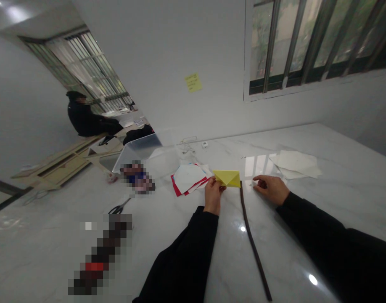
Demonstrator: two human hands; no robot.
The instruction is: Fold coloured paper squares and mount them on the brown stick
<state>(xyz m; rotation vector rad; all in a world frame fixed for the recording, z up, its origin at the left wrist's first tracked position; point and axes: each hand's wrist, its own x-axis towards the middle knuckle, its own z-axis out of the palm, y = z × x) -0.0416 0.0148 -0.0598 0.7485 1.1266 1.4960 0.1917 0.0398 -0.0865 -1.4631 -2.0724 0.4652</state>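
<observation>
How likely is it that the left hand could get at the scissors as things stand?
Probably yes, though the left hand must first let go of the folded yellow paper. The scissors lie off to its side on the marble tabletop, with nothing visible in between.

Yellow paper, brown strip, grey-veined white tabletop

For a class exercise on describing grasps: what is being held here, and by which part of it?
The left hand has a folded yellow paper in its grip, by the paper's left corner. The right hand holds nothing.
</observation>
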